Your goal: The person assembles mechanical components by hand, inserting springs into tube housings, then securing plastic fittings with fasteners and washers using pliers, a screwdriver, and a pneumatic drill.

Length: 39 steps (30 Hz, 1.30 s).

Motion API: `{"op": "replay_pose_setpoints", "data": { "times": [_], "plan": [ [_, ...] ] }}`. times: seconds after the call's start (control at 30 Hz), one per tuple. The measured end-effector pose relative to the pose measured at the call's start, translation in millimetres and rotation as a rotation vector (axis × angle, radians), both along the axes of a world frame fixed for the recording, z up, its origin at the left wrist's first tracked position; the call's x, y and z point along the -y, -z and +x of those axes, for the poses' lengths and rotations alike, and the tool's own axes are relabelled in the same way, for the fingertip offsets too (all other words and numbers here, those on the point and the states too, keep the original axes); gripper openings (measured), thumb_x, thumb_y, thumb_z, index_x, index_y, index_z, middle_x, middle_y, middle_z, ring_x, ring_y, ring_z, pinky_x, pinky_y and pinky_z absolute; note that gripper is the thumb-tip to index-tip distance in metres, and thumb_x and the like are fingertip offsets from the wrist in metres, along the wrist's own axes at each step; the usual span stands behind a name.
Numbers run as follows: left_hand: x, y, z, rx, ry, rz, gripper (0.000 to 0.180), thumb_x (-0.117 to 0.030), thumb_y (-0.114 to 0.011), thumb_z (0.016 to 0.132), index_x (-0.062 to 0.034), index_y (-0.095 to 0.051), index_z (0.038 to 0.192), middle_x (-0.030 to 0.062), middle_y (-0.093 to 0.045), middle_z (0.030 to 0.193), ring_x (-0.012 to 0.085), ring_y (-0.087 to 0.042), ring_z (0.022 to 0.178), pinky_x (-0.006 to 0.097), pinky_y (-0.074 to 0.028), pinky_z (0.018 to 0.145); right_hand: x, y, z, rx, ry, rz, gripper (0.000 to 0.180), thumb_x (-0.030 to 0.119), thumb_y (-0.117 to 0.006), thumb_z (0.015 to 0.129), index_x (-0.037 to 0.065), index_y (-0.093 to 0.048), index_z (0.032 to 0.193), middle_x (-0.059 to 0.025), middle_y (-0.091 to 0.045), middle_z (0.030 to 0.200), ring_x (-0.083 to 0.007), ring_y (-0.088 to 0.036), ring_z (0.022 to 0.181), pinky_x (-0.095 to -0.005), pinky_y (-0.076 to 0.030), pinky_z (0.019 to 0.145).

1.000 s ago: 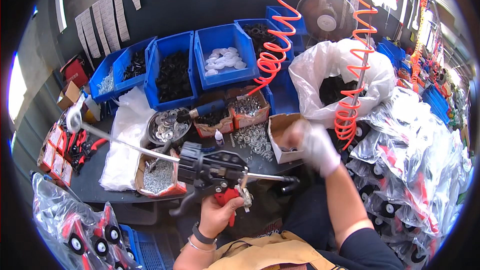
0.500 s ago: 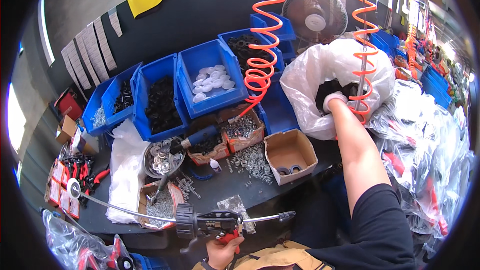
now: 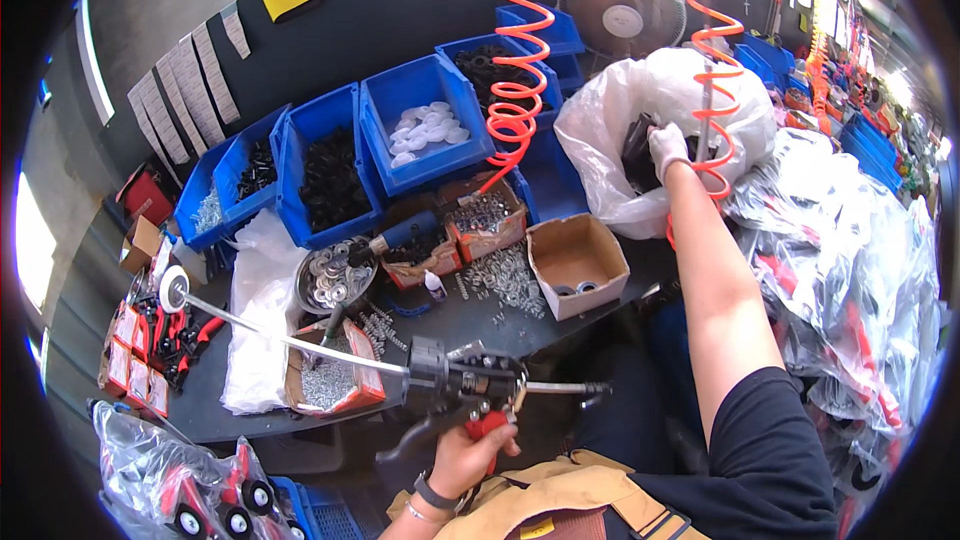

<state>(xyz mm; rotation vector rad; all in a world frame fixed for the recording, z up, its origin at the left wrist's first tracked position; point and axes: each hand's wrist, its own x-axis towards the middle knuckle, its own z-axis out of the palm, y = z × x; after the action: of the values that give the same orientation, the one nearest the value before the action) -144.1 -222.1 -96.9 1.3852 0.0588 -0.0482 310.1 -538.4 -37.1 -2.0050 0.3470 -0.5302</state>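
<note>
My left hand (image 3: 468,458), bare, is closed around the red-and-black grip of a caulking gun (image 3: 465,376). Its long metal rod runs left to a white disc (image 3: 174,289), and a shorter end sticks out to the right. At the mouth of a large white plastic bag (image 3: 600,155), my right hand (image 3: 668,148) in a white glove is closed on a dark part (image 3: 637,138). That part's exact kind cannot be made out; more dark pieces lie in the bag.
Blue bins (image 3: 325,175) with black and white parts line the back of the bench. A cardboard box (image 3: 578,265) with rings, loose springs (image 3: 505,280) and a bowl of washers (image 3: 337,275) stand nearer. Orange coiled hoses (image 3: 515,120) hang down. Plastic-wrapped tools (image 3: 830,270) are piled right.
My right hand has risen from inside the bag to its opening, with a dark part now showing at the fingers. The caulking gun has shifted right and its disc end is higher.
</note>
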Motion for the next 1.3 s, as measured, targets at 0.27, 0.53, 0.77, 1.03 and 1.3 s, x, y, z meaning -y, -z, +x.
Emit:
{"op": "replay_pose_setpoints", "data": {
  "times": [0.27, 0.53, 0.77, 1.03, 1.3],
  "plan": [
    [16, 16, 30, 0.073, 0.133, -0.228, 0.045, -0.033, -0.066, 0.076, -0.0021, -0.044, 0.100, 0.0017, -0.048, 0.078, 0.0100, -0.048, 0.063, 0.025, -0.043, 0.055, -94, -20, -247, 0.280, -0.655, 0.693, 0.023, 0.013, -0.050, 0.091, 0.001, -0.059, 0.108, -0.0117, -0.061, 0.086, -0.0141, -0.054, 0.079, -0.0274, -0.044, 0.075],
    [66, 62, 8, -0.027, 0.242, 0.046, 0.043, -0.044, -0.052, 0.091, -0.0016, -0.051, 0.086, 0.0001, -0.051, 0.065, 0.0093, -0.047, 0.056, 0.024, -0.041, 0.050, -111, 25, -379, 0.441, -0.615, -0.277, 0.017, 0.003, -0.065, 0.075, 0.004, -0.063, 0.092, -0.0103, -0.058, 0.081, -0.0313, -0.056, 0.077, -0.0368, -0.047, 0.071],
    [69, 62, -4, 0.245, 0.085, 0.244, 0.012, -0.008, -0.064, 0.082, -0.0002, -0.064, 0.091, 0.0048, -0.065, 0.076, 0.0139, -0.062, 0.073, 0.028, -0.049, 0.066, -75, 23, -409, 0.188, -0.941, 0.025, 0.036, 0.027, -0.070, 0.078, -0.001, -0.060, 0.098, -0.0150, -0.061, 0.085, -0.0304, -0.060, 0.070, -0.0323, -0.048, 0.065],
    [45, 56, -27, -0.495, 0.161, -1.013, 0.053, -0.017, -0.062, 0.077, -0.0058, -0.045, 0.127, 0.0084, -0.055, 0.113, 0.0173, -0.056, 0.099, 0.031, -0.049, 0.084, -86, 106, -470, 0.640, -0.828, -0.487, 0.033, 0.017, -0.064, 0.077, 0.007, -0.061, 0.109, -0.0142, -0.058, 0.116, -0.0327, -0.057, 0.106, -0.0437, -0.050, 0.085],
    [2, 82, -25, 0.018, 0.013, -0.514, 0.075, -0.029, -0.072, 0.070, -0.0065, -0.039, 0.134, 0.0148, -0.049, 0.128, 0.0365, -0.051, 0.114, 0.061, -0.040, 0.096, 82, 309, -516, -0.786, -0.047, -0.136, 0.026, 0.021, -0.051, 0.086, 0.004, -0.061, 0.104, -0.0201, -0.062, 0.104, -0.0387, -0.058, 0.098, -0.0438, -0.047, 0.082]
  ]
}}
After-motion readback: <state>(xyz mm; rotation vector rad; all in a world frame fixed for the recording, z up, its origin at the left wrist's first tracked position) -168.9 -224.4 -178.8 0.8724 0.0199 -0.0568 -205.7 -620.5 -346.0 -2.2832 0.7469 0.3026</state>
